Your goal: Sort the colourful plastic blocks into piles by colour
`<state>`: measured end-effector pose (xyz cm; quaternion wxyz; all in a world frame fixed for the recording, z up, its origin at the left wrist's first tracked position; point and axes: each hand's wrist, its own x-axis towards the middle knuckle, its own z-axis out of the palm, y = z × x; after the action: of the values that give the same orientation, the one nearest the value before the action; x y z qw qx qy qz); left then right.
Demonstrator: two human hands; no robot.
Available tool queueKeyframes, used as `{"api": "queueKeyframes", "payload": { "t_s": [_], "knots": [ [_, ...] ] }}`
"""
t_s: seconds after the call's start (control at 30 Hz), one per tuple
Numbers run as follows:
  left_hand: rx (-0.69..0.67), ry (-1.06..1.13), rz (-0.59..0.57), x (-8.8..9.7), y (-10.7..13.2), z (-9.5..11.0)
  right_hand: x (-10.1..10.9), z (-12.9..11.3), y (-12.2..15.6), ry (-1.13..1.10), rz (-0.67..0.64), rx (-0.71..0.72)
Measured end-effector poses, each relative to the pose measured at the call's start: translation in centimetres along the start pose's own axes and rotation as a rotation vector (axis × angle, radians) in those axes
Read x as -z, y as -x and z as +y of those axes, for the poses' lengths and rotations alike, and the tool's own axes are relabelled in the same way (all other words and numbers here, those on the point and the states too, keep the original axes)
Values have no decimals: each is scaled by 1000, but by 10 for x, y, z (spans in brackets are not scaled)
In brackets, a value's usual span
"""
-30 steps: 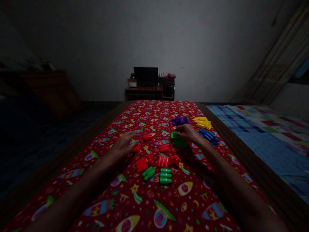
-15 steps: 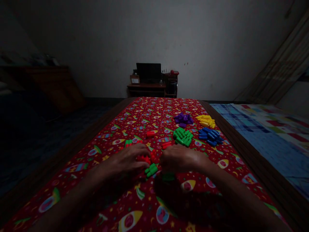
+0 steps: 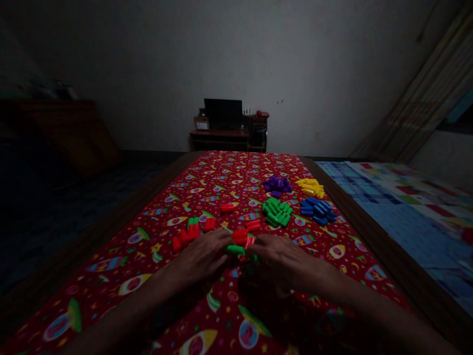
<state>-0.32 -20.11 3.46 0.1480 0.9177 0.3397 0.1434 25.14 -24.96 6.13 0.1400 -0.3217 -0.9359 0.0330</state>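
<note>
My left hand (image 3: 201, 256) and my right hand (image 3: 281, 257) lie side by side on the red patterned cloth (image 3: 207, 296), fingers curled over a small cluster of red and green plastic pegs (image 3: 240, 242). A green peg (image 3: 235, 250) shows between the two hands. What each hand grips is hidden under the fingers. More red pegs (image 3: 185, 235) lie just left of my left hand. Farther back sit sorted heaps: green (image 3: 277, 212), blue (image 3: 318, 210), purple (image 3: 276, 184) and yellow (image 3: 309, 187).
A single red peg (image 3: 227, 207) lies apart at mid-table. The table's dark wooden edge (image 3: 369, 222) runs along the right, with a checked mat (image 3: 406, 207) on the floor beyond. A low desk with a dark screen (image 3: 223, 118) stands at the far wall.
My right hand left the green heap and came back beside my left hand. Both hands gathered over the near red and green pegs and drew slightly toward me.
</note>
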Motion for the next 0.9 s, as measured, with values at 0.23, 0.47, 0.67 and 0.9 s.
{"api": "queueKeyframes", "payload": {
  "t_s": [0.23, 0.47, 0.67, 0.9],
  "knots": [
    [65, 138, 65, 4, -6, 1, 21, 74, -13, -102, 286, -273],
    [64, 162, 231, -4, -14, -5, -2, 91, -16, 12, 291, -363],
    [145, 148, 357, -10, -17, 8, -22, 37, -35, -337, 274, -129],
    [135, 58, 316, 5, -13, -20, -12, 44, -34, -257, 339, -209]
  ]
}}
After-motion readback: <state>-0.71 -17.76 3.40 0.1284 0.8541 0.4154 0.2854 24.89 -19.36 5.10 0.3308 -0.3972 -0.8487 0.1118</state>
